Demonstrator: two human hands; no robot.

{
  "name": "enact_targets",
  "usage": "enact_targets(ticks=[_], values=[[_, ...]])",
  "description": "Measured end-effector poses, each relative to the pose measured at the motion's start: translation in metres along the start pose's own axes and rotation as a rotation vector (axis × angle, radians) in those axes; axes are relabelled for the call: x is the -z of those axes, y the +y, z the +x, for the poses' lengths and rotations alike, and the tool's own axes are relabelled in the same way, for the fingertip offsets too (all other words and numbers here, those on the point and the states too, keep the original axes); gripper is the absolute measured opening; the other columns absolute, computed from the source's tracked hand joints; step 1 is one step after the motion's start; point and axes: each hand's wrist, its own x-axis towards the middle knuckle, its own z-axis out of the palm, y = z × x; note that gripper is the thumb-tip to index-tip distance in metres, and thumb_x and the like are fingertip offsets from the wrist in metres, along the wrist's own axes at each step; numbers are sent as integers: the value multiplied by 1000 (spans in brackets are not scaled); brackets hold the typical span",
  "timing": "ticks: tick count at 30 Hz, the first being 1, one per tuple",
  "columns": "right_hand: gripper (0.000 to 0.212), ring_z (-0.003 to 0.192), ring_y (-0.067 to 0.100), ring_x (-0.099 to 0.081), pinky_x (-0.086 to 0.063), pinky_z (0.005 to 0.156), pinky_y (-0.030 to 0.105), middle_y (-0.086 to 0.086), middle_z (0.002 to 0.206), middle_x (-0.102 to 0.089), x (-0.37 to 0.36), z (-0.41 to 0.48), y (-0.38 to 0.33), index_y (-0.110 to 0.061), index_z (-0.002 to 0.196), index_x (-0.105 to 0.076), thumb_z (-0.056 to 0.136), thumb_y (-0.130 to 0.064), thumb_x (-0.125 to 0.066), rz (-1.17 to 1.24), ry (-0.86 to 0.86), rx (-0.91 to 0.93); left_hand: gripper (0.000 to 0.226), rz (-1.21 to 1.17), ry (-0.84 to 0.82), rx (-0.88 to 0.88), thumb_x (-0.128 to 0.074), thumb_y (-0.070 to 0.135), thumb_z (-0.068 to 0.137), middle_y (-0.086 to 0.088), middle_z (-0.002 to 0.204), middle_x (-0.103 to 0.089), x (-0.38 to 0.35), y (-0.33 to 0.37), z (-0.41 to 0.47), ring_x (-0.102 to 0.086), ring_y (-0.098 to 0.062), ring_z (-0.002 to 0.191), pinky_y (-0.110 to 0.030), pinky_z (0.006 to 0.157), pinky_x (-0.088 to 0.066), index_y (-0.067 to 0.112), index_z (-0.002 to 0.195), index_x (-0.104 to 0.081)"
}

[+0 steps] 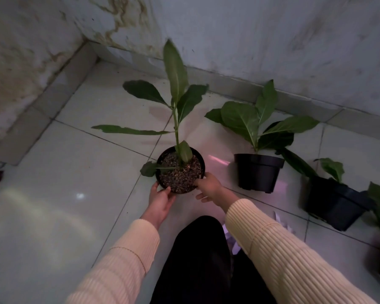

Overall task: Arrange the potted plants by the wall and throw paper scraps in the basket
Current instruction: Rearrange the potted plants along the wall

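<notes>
Head view: paper scraps [280,220] lie on the tiled floor [75,172] beside the knee. Left hand [160,199] and right hand [208,186] grasp opposite rims of a potted plant [180,170] near the corner. Farther right, a second pot [258,172] stands by the wall [272,40].

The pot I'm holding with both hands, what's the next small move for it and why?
Probably slide the held pot forward toward the wall's baseboard. Both the left hand and right hand grip its rim, yet it stands well out on the tiles, while the neighbouring pot stands nearer the wall.
</notes>
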Motion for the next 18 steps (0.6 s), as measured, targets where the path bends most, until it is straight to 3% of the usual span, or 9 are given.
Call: enact_targets(ticks=[3, 5, 7, 9, 14, 18], values=[[42, 71, 24, -61, -47, 73, 34, 10, 105, -56, 1, 2, 3, -13, 134, -39, 93, -21, -48, 7, 8, -8, 53, 55, 68, 16, -46, -1, 95, -17, 137, -50, -1, -5, 2, -54, -32, 120, -36, 97, -46, 13, 144, -32], [48, 76, 25, -63, -48, 72, 33, 11, 112, -56, 3, 1, 4, -12, 139, -37, 93, -22, -49, 23, 14, -22, 53, 183, 211, -10, -53, 10, 92, -17, 139, -49, -8, -4, -1, -56, -30, 114, -34, 96, -47, 8, 142, -36], [54, 74, 23, -64, -49, 66, 30, 13, 125, -57, 7, 0, 7, -12, 144, -32, 94, -23, -49, 44, 29, -25, 54, 375, 433, -100, -56, 16, 89, -19, 143, -41, -20, -1, -10, -49, -34, 123, -38, 103, -42, 5, 139, -37], [53, 75, 24, -64, -48, 62, 29, 15, 126, -58, 13, -3, 8, -12, 144, -34, 94, -21, -48, 71, 95, 4, 52, 525, 545, -252, -55, 15, 89, -19, 143, -36, -34, 0, -24, -40, -36, 129, -41, 105, -35, 4, 136, -39], [31, 55, 20, -59, -46, 53, 29, 11, 89, -63, 50, -10, 5, -3, 117, -57, 89, -1, -44, 356, 374, 186, 52, 706, 477, -530, -62, 13, 83, -19, 137, -37, -73, -12, -49, -35, -36, 126, -44, 101, -36, 5, 130, -42], [15, 56, 17, -57, -48, 50, 27, 10, 80, -65, 100, -19, 5, -14, 103, -56, 93, -7, -47, 459, 611, 248, 45, 724, 275, -645, -63, 10, 81, -18, 128, -45, -107, -25, -60, -45, -29, 113, -38, 97, -37, 4, 123, -47]])
